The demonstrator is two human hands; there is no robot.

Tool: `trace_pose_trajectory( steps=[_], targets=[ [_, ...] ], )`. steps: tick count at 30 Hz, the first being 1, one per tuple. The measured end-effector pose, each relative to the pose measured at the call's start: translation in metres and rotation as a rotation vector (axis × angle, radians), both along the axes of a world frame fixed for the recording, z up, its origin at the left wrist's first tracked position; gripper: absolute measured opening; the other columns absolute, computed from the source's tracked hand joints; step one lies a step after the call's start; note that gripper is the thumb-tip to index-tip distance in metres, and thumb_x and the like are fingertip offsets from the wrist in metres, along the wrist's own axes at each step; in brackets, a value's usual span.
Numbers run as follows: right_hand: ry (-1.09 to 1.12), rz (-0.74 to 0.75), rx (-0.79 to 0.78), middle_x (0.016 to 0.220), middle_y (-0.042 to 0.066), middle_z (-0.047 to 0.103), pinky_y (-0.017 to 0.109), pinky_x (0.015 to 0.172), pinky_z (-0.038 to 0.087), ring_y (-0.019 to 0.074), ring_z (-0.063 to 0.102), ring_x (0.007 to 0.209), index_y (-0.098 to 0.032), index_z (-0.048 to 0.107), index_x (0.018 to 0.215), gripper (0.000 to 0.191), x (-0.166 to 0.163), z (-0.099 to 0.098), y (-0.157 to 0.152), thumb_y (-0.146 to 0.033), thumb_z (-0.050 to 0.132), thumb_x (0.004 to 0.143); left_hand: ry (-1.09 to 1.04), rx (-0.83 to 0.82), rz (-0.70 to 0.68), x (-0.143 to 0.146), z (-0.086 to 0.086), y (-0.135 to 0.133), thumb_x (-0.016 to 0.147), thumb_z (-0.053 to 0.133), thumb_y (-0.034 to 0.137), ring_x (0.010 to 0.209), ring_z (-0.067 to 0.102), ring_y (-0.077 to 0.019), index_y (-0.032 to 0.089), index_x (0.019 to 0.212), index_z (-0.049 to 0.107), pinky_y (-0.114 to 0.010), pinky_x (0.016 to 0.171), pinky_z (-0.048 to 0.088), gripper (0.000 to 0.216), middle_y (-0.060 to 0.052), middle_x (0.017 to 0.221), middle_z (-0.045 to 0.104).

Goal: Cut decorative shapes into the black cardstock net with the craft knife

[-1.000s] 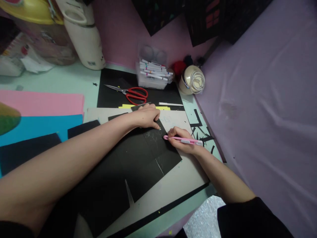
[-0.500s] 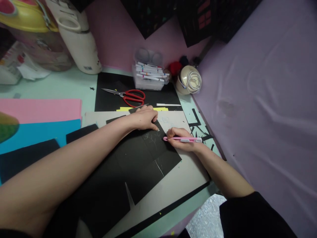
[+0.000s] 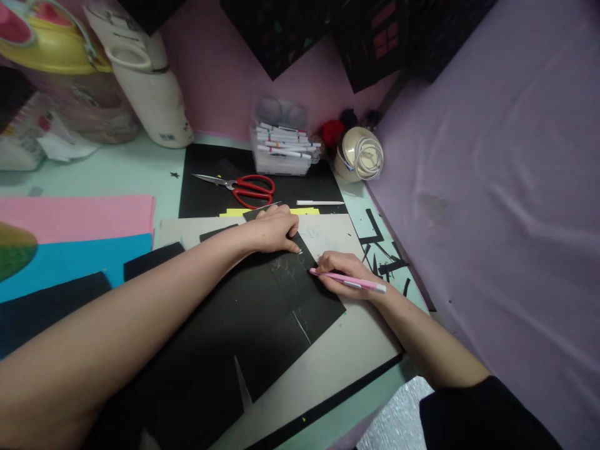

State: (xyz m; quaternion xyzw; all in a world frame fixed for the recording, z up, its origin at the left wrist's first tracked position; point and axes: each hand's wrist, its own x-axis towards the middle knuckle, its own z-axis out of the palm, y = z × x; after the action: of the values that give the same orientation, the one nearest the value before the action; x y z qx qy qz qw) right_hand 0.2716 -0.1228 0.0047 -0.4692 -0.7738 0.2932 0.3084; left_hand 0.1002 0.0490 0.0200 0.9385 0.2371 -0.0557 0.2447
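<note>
My left hand presses down near the upper edge of a sheet of black paper, thumb stretched toward its right edge and fingers slightly bent. My right hand grips a pink craft knife with a pale end. The knife's tip is at the right edge of the paper, a little below my left thumb; its blade is too small to make out. Faint white drawn lines and a few narrow slits show on the paper. Underneath lies a pale board.
Red-handled scissors and a white pen lie beyond the board. Behind them stands a clear box of markers. Black paper scraps are scattered at right. Pink paper and blue paper lie at left, near a white bottle.
The knife's pale end has swung down a little, toward me, while its tip stays by the paper's right edge. My left hand keeps its place on the paper. The view has shifted slightly.
</note>
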Motion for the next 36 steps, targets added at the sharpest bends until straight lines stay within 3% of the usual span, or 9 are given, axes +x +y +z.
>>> trace_pose_trajectory(
  steps=[10,23,36],
  targets=[
    [-0.046,0.063,0.007,0.073,0.0,0.05,0.027,0.065,0.043,0.0122,0.048,0.068,-0.021,0.047,0.077,0.014,0.0003,0.0062,0.004,-0.012,0.052,0.087,-0.007,-0.005,0.002,0.0,-0.0017,0.0008,0.073,0.073,0.045,0.101,0.046,-0.0257,0.02,0.081,0.052,-0.032,0.08,0.035,0.034,-0.005,0.099,0.049],
    [-0.059,0.017,-0.045,0.071,-0.001,0.047,0.027,0.063,0.043,0.013,0.046,0.065,-0.024,0.043,0.074,0.017,0.0002,0.0074,0.0018,-0.016,0.05,0.087,-0.009,-0.014,-0.001,-0.0001,-0.0018,0.0009,0.073,0.073,0.046,0.101,0.045,-0.0248,0.02,0.082,0.052,-0.032,0.082,0.035,0.035,-0.005,0.097,0.049],
    [-0.024,0.036,-0.048,0.068,-0.002,0.045,0.027,0.062,0.043,0.0125,0.046,0.064,-0.024,0.043,0.071,0.018,0.0076,-0.0021,-0.0001,-0.012,0.05,0.082,-0.021,-0.021,-0.001,-0.0001,-0.0042,0.0013,0.075,0.073,0.044,0.101,0.044,-0.0244,0.02,0.082,0.051,-0.032,0.083,0.035,0.034,-0.005,0.099,0.049]
  ],
)
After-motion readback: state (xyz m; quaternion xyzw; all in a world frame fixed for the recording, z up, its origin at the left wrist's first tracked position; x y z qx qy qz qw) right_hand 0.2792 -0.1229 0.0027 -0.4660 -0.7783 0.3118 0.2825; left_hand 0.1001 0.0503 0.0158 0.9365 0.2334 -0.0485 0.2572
